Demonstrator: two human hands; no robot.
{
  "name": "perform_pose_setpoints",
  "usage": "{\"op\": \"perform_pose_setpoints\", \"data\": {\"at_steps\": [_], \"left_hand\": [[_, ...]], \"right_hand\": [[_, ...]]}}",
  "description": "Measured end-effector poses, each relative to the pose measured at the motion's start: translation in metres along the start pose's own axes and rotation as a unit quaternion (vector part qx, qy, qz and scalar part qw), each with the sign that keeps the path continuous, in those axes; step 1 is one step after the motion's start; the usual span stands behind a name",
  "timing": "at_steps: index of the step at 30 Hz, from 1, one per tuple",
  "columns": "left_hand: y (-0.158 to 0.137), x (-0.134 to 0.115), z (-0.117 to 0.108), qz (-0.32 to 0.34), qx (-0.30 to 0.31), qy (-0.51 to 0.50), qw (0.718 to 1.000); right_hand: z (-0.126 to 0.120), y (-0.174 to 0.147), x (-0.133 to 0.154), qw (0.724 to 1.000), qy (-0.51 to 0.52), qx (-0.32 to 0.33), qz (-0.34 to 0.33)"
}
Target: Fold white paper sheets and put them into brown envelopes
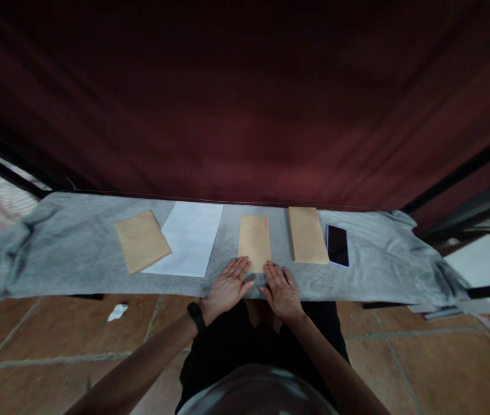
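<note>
"Where is the envelope [254, 239] put?"
"In the middle of the surface [85, 253], by the near edge, perhaps for easy reach."
"How is it held?"
"At its near corners, fingers of the left hand [229, 283] and right hand [283, 291] are laid flat, gripping nothing, perhaps so it is kept still."

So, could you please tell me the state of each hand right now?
Left hand: open, palm down at the near-left corner of the middle brown envelope.
Right hand: open, palm down at its near-right corner.
</note>
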State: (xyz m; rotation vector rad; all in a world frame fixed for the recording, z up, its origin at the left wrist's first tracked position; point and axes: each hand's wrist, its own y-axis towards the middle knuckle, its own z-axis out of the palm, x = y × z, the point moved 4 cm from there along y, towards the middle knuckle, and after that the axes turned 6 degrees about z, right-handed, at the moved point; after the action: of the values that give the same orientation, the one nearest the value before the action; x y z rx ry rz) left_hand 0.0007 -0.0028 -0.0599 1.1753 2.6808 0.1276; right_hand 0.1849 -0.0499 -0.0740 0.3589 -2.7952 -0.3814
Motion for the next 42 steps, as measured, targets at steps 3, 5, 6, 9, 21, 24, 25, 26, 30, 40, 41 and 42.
{"op": "perform_pose_setpoints", "data": {"at_steps": [3,5,6,9,21,24,25,26,30,40,41,42], "left_hand": [[0.027,-0.003,0.01,-0.015,-0.003,-0.009,1.0],[0.049,-0.003,0.016,-0.024,0.002,-0.015,1.0],[0.059,-0.002,0.02,-0.03,0.008,-0.017,0.999],[0.088,0.002,0.027,-0.047,0.023,-0.018,0.998],[0.14,0.039,0.038,-0.1,-0.024,-0.001,0.995],[0.137,0.042,0.04,-0.115,-0.019,0.014,0.993],[0.133,0.043,0.04,-0.12,-0.02,0.022,0.992],[0.129,0.043,0.04,-0.124,-0.022,0.029,0.992],[0.107,0.046,0.035,-0.145,-0.034,0.052,0.987],[0.084,0.041,0.02,-0.2,-0.041,0.08,0.976],[0.083,0.036,0.02,-0.195,-0.042,0.081,0.976],[0.081,0.03,0.02,-0.184,-0.042,0.08,0.979]], "right_hand": [[0.001,0.0,0.0,1.0,0.005,-0.004,-0.002],[0.002,0.0,0.001,1.0,0.005,-0.005,0.002],[0.002,0.001,0.001,1.0,0.004,-0.006,0.007],[0.002,0.001,0.002,1.0,-0.001,-0.012,0.014],[-0.005,0.004,0.005,1.0,-0.015,-0.008,0.012],[-0.003,0.004,0.004,1.0,-0.027,-0.008,0.011],[-0.003,0.004,0.004,0.999,-0.029,-0.009,0.009],[-0.002,0.004,0.004,0.999,-0.03,-0.011,0.007],[-0.003,0.004,0.005,0.999,-0.029,-0.015,0.009],[0.0,0.003,0.004,0.999,-0.013,-0.028,0.017],[0.0,0.003,0.004,0.999,-0.01,-0.03,0.017],[0.0,0.003,0.004,0.999,-0.007,-0.031,0.017]]}}
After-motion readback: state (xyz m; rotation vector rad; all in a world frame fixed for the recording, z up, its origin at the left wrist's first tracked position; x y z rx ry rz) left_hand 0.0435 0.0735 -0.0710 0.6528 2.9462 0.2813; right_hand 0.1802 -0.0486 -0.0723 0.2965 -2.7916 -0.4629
